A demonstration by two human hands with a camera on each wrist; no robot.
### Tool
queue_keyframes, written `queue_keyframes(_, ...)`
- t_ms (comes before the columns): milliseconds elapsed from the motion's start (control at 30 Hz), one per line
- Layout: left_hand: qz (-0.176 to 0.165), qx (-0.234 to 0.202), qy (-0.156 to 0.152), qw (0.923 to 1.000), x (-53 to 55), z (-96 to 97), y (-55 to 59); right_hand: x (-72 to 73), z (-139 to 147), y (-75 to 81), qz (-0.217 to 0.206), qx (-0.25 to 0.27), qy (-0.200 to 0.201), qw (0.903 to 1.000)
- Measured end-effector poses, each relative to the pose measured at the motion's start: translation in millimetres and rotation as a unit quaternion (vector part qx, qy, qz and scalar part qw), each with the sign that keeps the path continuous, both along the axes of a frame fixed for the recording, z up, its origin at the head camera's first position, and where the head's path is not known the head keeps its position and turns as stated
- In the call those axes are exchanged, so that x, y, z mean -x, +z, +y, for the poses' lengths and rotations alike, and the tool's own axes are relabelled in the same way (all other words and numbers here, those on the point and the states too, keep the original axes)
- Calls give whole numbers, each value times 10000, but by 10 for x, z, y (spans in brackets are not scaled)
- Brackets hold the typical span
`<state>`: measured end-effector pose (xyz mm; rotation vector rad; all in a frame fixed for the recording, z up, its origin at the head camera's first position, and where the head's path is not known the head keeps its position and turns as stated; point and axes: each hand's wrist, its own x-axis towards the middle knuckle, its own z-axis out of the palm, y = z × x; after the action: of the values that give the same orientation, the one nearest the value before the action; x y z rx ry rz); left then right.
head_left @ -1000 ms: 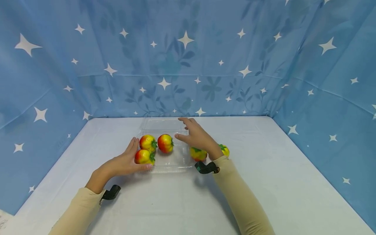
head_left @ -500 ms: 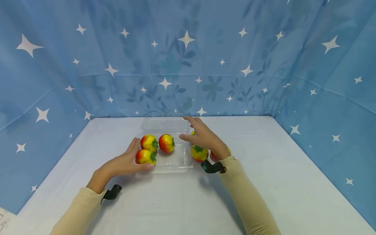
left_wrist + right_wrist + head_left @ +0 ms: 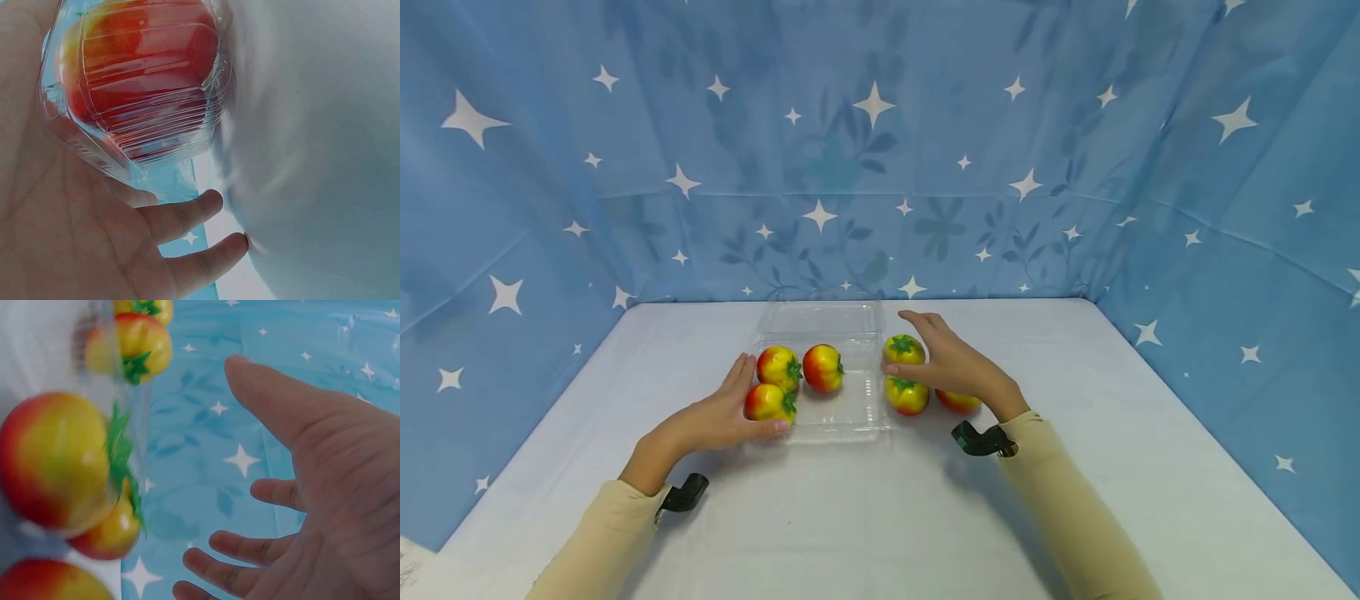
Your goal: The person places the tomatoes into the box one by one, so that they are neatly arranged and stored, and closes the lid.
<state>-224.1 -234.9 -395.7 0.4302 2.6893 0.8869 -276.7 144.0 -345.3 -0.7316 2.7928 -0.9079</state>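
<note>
A clear plastic clamshell box [image 3: 850,408] lies on the table with its lid [image 3: 823,318] folded back. Three red-and-yellow fruits with green leafy tops are inside: a rear-left one [image 3: 777,367], a front-left one [image 3: 767,403] and one [image 3: 822,368] right of them. My left hand [image 3: 718,412] rests against the box's left side, thumb along the front edge. Its fingers [image 3: 206,265] look straight in the left wrist view. My right hand [image 3: 958,362], fingers spread and holding nothing, hovers over three more fruits, a rear one [image 3: 902,348], a front one [image 3: 907,397] and a partly hidden one [image 3: 958,403].
A white cloth [image 3: 820,525] covers the table. Blue star-patterned curtains [image 3: 880,167] rise behind it and at both sides. A black wrist camera [image 3: 683,492] sits on the left wrist, another [image 3: 981,439] on the right.
My right hand has moved right and toward me, away from the box, uncovering more of the fruits on the right. The left hand and the fruits in the box have stayed put.
</note>
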Motion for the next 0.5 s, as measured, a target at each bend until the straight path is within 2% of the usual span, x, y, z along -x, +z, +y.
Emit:
queue_keyframes(300,54,41,-30,10000,-6,5,6,-63,337,-122,35,-373,-67,9993)
queue_keyframes(500,123,62,-60,9999,0,-4,-1,-77,499,-264,-174,-486,-41,9987)
